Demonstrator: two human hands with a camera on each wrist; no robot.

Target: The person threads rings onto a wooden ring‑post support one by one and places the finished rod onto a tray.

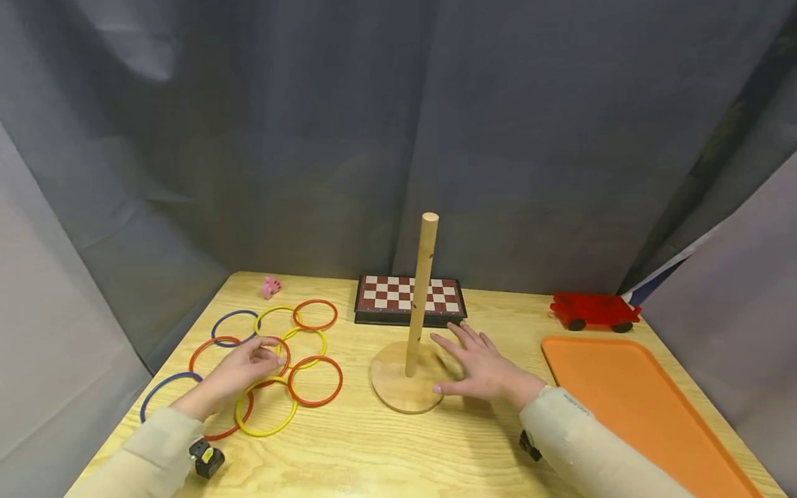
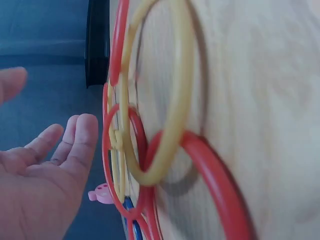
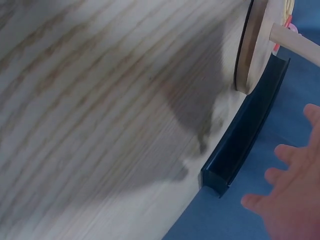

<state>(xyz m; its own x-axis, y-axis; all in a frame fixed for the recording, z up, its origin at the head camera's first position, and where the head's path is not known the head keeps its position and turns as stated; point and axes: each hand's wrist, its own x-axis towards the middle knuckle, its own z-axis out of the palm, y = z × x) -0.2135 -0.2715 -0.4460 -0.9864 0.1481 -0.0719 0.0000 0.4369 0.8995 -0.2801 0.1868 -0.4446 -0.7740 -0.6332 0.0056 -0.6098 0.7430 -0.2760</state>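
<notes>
no readable text, lettering (image 1: 578,402) on the right sleeve (image 1: 594,443), too small to read

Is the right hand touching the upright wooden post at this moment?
Apart. The right wrist view shows it: a strip of backdrop separates the right hand's fingertips from the post.

Five red rings (image 1: 314,405), three yellow rings (image 1: 266,434), two blue rings (image 1: 180,375), one round-based wooden post (image 1: 418,311), one maroon-and-white checkered box (image 1: 386,294), one red cart (image 1: 594,311), one orange tray (image 1: 635,394) and one pink figure (image 1: 270,287) are showing.
</notes>
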